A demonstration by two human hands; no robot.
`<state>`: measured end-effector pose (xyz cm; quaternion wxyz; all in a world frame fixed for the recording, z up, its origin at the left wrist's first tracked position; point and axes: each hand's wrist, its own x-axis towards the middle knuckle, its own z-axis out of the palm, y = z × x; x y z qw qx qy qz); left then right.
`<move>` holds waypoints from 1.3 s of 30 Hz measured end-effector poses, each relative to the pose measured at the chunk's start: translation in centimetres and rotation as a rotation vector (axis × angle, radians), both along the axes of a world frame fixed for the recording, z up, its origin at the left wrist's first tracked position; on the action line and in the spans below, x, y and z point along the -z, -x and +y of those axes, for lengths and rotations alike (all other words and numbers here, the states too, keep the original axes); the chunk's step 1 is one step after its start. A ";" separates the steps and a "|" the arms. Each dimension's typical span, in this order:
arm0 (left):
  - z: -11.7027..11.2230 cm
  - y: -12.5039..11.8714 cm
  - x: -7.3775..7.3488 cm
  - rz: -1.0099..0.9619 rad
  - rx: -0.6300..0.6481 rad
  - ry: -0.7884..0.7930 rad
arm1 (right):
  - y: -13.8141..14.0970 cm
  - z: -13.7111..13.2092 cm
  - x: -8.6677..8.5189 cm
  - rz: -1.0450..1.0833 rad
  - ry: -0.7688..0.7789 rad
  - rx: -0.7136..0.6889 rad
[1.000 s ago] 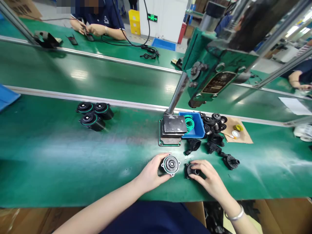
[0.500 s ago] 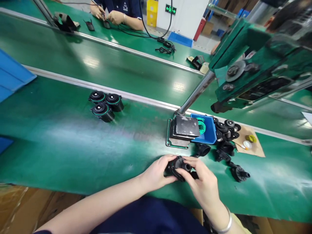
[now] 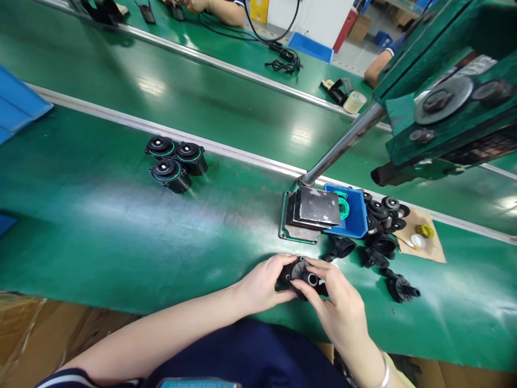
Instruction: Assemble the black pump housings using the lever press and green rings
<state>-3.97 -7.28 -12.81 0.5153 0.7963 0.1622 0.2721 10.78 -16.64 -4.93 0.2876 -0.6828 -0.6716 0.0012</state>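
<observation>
Okay, from my end both hands are closed on one black pump (image 3: 298, 270), over the near side of the green bench (image 3: 226, 231). Left hand (image 3: 262, 284) wraps the body, right hand (image 3: 341, 295) pinches around the pipe stub (image 3: 312, 279). The stub's open mouth points up at the camera and a bit right; the long axis seems to lean the same way, but fingers hide most of the body. Can't tell if its bottom touches the bench.

Just beyond sits the metal block (image 3: 319, 206), so that side's kinda blocked, with the press (image 3: 440, 116) hanging out upper right. Blue bin (image 3: 357, 215) right beside the block, loose black caps (image 3: 399, 288) off to the right, three upright black cans (image 3: 172, 178) well left.
</observation>
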 end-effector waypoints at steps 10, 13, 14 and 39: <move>0.0 0.0 0.2 0.035 0.015 -0.006 | 0.3 -0.3 0.1 0.006 -0.018 0.019; 0.0 0.0 0.1 0.013 0.009 -0.022 | 0.2 -0.2 0.2 0.011 -0.019 0.013; 0.0 0.0 0.1 0.014 0.008 -0.024 | 0.2 -0.3 0.2 0.014 -0.018 0.010; 1.7 -0.4 -2.9 -0.090 -0.020 -0.294 | -1.6 -0.4 -1.3 0.219 0.024 0.014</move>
